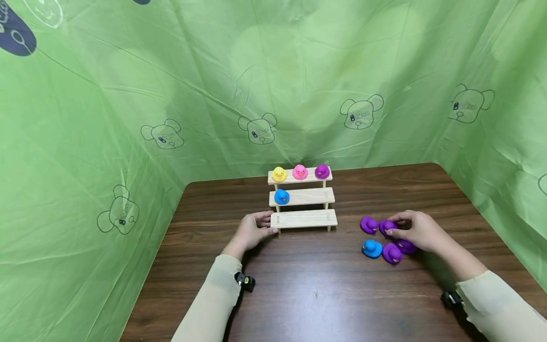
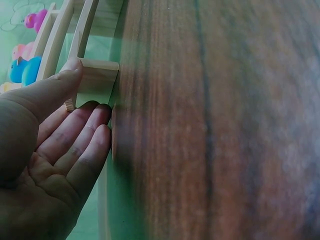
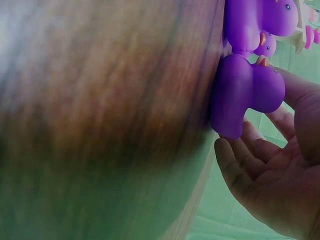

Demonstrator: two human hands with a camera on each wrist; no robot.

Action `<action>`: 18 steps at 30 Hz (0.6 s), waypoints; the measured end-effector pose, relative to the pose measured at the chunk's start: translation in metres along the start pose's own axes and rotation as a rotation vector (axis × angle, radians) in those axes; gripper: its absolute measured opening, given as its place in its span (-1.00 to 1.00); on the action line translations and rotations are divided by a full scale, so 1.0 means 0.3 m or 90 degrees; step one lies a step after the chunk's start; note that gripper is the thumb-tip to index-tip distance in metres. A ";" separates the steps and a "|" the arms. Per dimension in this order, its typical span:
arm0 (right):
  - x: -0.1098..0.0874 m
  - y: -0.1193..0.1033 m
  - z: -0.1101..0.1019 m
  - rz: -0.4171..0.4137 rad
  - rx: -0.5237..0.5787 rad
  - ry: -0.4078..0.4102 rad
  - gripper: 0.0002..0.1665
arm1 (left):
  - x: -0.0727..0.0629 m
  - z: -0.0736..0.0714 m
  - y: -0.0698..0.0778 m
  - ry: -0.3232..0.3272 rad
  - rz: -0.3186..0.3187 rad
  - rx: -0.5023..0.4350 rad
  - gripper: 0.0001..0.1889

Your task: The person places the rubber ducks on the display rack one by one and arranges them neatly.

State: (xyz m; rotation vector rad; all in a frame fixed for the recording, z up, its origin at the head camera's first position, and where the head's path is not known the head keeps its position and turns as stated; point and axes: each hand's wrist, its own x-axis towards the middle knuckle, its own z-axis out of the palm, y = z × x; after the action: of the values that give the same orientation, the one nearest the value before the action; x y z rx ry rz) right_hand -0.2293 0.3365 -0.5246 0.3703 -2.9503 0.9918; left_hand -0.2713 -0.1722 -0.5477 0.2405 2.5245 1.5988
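A three-tier wooden display stand [image 1: 304,218] stands on the table. My left hand [image 1: 252,231] holds the left end of its lowest tier, thumb in front and fingers behind. In the left wrist view the thumb [image 2: 70,72] lies against the tier's end. My right hand [image 1: 420,230] pinches a purple rubber duck [image 1: 387,227] between thumb and forefinger. Around it sit a purple duck [image 1: 369,224], a blue duck [image 1: 372,248], another purple one [image 1: 391,253] and a purple duck [image 1: 406,245] partly under the hand. In the right wrist view a near purple duck [image 3: 235,95] hides part of the fingers.
On the top tier sit a yellow duck [image 1: 279,174], a pink duck [image 1: 300,172] and a purple duck [image 1: 322,171]. A blue duck [image 1: 281,196] sits at the left of the middle tier. Green cloth [image 1: 299,95] hangs around the dark wooden table [image 1: 316,294].
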 end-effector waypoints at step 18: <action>-0.005 -0.017 -0.010 0.019 0.018 0.023 -0.54 | 0.001 -0.002 -0.003 -0.004 0.004 0.000 -0.38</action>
State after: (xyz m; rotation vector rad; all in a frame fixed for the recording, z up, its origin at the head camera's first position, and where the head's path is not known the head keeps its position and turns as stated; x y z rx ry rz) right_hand -0.2270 0.3348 -0.5192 0.3072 -2.9204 1.0321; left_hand -0.2717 -0.1730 -0.5483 0.2539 2.5210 1.5975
